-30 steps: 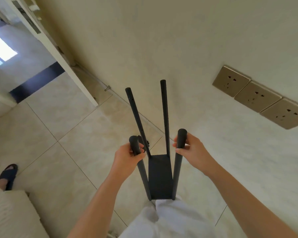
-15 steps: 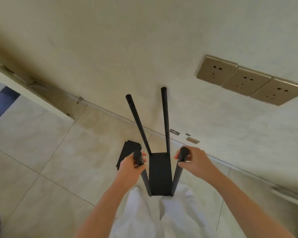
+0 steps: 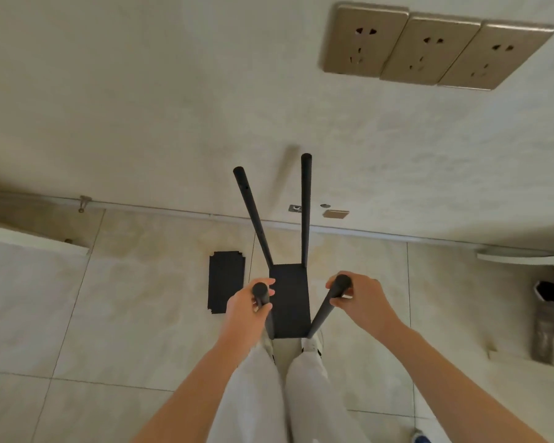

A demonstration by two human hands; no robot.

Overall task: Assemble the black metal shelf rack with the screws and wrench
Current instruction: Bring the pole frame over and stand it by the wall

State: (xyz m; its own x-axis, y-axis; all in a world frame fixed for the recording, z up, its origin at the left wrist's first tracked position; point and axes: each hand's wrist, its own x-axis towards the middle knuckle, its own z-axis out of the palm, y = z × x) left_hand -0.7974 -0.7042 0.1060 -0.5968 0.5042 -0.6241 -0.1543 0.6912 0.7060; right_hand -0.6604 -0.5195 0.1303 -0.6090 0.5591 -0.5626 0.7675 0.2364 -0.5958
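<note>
The black metal rack (image 3: pixel 290 302) stands on the tiled floor just in front of my feet, one shelf panel low down with several black poles rising from its corners. My left hand (image 3: pixel 248 306) grips the top of the near left pole (image 3: pixel 260 290). My right hand (image 3: pixel 359 297) grips the top of the near right pole (image 3: pixel 338 284). The two far poles (image 3: pixel 305 212) lean toward the wall. A loose black shelf panel (image 3: pixel 226 282) lies flat on the floor to the rack's left.
The wall is close behind the rack, with three gold sockets (image 3: pixel 429 47) on it. Small hardware pieces (image 3: pixel 335 214) lie at the wall's base. A white door edge (image 3: pixel 36 239) is at left, a white cabinet and a shoe (image 3: pixel 550 327) at right.
The view has tilted down and turned right. The rack now sits lower and closer to my feet, and the loose panel on the floor shows fully. Both hands keep their grip on the near poles.
</note>
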